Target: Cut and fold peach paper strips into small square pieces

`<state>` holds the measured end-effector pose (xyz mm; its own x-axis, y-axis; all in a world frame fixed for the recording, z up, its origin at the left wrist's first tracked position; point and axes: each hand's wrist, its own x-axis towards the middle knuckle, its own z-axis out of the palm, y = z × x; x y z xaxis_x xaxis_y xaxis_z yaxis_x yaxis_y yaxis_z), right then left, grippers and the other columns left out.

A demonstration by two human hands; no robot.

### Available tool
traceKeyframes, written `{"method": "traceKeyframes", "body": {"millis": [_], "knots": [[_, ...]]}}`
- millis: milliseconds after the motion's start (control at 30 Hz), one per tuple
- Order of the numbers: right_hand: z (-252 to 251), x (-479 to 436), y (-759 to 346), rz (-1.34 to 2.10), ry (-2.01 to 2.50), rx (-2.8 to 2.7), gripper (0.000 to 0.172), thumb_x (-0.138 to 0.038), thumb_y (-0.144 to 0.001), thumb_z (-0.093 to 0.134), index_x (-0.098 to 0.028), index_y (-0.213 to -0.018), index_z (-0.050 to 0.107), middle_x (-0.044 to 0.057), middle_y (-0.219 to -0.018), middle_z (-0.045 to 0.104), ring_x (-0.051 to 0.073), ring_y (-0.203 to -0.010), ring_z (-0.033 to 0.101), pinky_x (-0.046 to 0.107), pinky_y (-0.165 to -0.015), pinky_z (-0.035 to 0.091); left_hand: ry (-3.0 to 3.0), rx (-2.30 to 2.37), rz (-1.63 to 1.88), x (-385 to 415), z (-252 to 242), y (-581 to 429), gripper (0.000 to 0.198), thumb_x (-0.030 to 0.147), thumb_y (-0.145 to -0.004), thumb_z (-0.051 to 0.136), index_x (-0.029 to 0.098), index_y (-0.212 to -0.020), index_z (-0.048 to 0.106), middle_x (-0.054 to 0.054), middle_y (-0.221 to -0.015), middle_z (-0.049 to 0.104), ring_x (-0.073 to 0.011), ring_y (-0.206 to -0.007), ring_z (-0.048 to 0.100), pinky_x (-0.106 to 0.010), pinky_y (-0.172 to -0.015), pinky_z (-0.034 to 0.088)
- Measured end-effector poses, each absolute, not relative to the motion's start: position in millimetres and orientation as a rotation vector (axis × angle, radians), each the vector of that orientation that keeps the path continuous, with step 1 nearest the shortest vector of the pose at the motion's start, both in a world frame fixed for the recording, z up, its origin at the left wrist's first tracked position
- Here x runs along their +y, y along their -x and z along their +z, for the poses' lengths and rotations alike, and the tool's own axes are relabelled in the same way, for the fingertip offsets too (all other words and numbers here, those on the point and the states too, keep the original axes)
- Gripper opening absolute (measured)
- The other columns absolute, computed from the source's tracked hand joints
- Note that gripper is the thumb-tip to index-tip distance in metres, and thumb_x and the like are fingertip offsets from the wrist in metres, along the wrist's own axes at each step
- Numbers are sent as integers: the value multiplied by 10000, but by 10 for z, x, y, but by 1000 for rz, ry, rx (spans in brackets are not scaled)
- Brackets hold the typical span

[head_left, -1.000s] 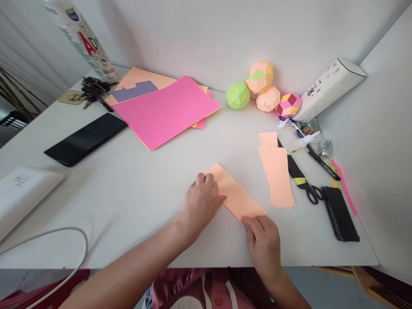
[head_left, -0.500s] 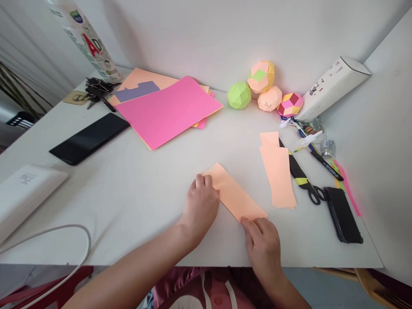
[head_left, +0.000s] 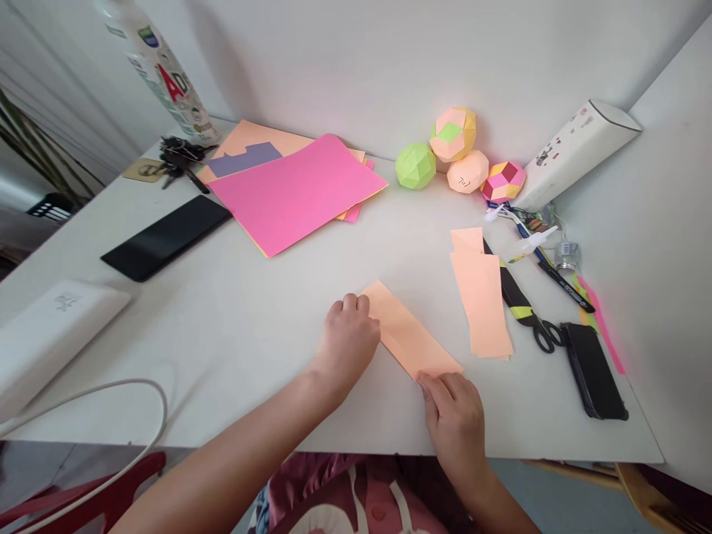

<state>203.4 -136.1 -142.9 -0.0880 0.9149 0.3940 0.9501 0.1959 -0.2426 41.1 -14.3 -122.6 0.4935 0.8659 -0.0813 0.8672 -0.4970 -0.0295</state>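
A peach paper strip (head_left: 410,330) lies slantwise on the white table, between my two hands. My left hand (head_left: 350,341) is closed on its far left end, the fingers curled over the edge. At the near right end, my right hand (head_left: 455,415) pinches the strip's edge between thumb and fingers. To the right lie several more peach strips (head_left: 483,304), overlapping each other. Black and yellow scissors (head_left: 526,311) rest partly beneath those strips.
Pink paper sheets (head_left: 300,196) lie at the back left, near a black tablet-like slab (head_left: 167,237) and a white power bank (head_left: 61,337). Folded paper balls (head_left: 453,133) sit by the wall. A white box (head_left: 578,156), pens and a phone (head_left: 595,371) line the right side.
The view has shifted slightly, so things on the left appear a little further right. Both hands keep their hold on the strip, with my left fingers moved slightly.
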Motion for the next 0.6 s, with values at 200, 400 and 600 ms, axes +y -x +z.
{"method": "traceKeyframes", "body": {"millis": [200,400,600], "knots": [[-1436,-1354,-2034,-93,1734,-2011,210,-39,-898,494,-146,-892,675,23,-633,553,157,-612,481,287,-575,356,-2694,1602,-169,-202,-1140,-427,436,429,-913,552,89,-680,695,-111,-743,488,-248,-748,472,-323,-581,328],[-1436,-1361,-2034,-79,1735,-2010,204,-58,-906,498,-135,-872,684,23,-625,546,157,-613,489,287,-575,357,-2607,1604,-276,-230,-1043,-455,706,726,-784,521,44,-787,704,-136,-797,507,-269,-785,474,-317,-581,326],[-1422,-1351,-2041,-111,1744,-2013,205,-100,-927,501,-142,-850,687,12,-599,523,153,-592,472,288,-568,357,-2510,1701,-404,-323,-1067,-601,935,865,-640,501,23,-1002,685,-229,-986,571,-381,-972,496,-364,-683,373]]}}
